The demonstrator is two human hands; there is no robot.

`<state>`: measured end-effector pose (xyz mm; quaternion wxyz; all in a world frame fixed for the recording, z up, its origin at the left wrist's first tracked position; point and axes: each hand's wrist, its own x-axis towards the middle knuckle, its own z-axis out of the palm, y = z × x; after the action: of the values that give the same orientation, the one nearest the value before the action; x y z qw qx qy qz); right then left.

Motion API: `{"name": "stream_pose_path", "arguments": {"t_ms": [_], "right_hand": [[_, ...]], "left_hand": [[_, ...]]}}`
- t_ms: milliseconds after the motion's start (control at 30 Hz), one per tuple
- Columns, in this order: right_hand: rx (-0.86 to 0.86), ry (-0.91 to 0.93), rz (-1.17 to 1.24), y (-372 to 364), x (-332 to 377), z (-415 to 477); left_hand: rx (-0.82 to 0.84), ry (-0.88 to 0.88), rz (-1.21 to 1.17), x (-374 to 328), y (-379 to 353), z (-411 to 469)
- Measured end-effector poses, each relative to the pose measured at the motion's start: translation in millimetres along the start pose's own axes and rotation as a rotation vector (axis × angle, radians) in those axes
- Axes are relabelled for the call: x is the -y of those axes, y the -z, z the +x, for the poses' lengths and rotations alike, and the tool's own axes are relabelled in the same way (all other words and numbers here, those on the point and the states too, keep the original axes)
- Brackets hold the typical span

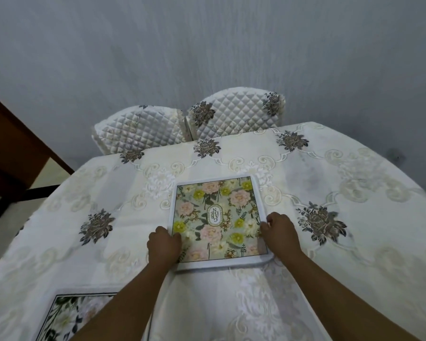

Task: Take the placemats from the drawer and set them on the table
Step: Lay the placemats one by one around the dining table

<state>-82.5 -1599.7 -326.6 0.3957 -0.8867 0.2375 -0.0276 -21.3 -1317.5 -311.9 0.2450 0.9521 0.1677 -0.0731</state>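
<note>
Grip of both hands pinches the floral placemat [215,221] between them, left hand [163,244] and right hand [279,231] clamped on opposite side edges, equally near, flat on the tabletop [354,242].

Far placemat [217,220]: pink and yellow flowers, white border
Tablecloth [354,242]: cream, grey-brown roses
2 chair covers [239,114]: white, quilted diamonds

A cream cloth [330,193] with raised embroidered scrolls and dark stitched flowers is seen over the table. The floral placemat [217,220] at centre looks smooth, faintly glossy, and is edged in soft white fabric. Quilted, satiny covers are seen on the chairs [236,114]. Dark polished wood [12,143] shows at left.
</note>
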Motion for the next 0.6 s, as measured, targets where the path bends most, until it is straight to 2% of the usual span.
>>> {"name": "stream_pose_path", "arguments": {"t_ms": [67, 167, 333, 600], "right_hand": [[-0.043, 0.007, 0.035, -3, 3, -1], [0.009, -0.072, 0.139, -4, 11, 2], [0.048, -0.05, 0.097, 6, 17, -6], [-0.01, -0.035, 0.064, 77, -13, -76]], "left_hand": [[-0.034, -0.021, -0.055, 0, 1, -1], [-0.042, -0.026, -0.173, -3, 6, -3], [-0.035, -0.105, -0.228, -11, 18, -22], [-0.04, -0.303, -0.23, -12, 39, -100]]}}
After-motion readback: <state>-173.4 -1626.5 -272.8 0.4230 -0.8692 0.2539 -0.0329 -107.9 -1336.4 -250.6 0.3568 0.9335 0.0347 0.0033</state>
